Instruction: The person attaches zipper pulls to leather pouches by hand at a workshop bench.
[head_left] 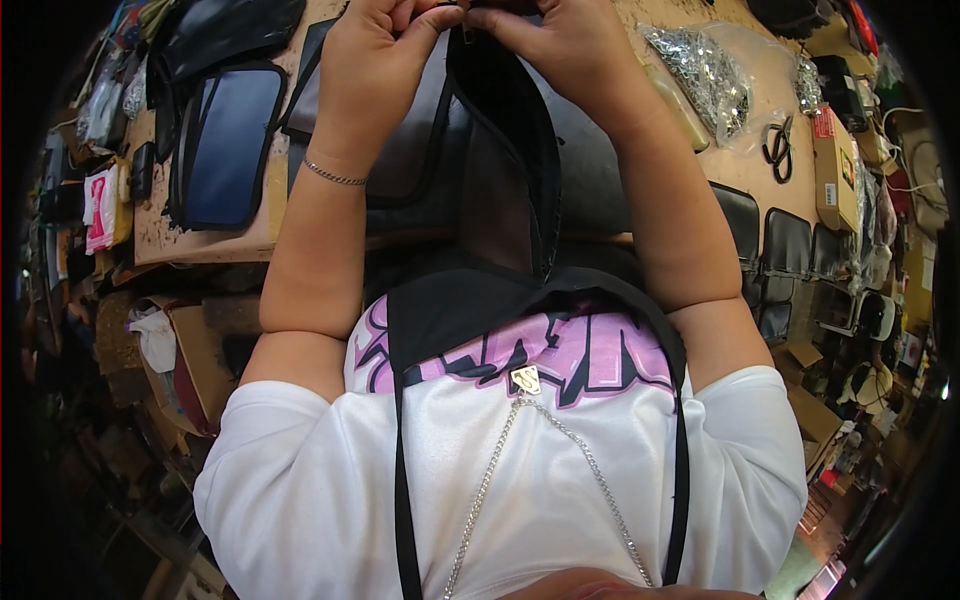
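My left hand [385,65] and my right hand [560,55] meet at the top edge of the view, thumbs nearly tip to tip. Both are closed on the upper end of a black zipper [545,150], where a small metal pull [468,36] hangs below the thumbs. The fingertips are partly cut off by the frame. From there the zipper curves down along the edge of a dark panel [495,205] towards my apron [460,310]. Under my left forearm, a flat dark panel with a black border [425,150] rests on the table.
Stacked dark panels [235,145] lie on the wooden table [205,243] at left. To the right are a clear bag of small metal parts [705,80], black-handled scissors [778,150] and a yellow box [835,165]. Black pieces [787,240] hang at the table's edge.
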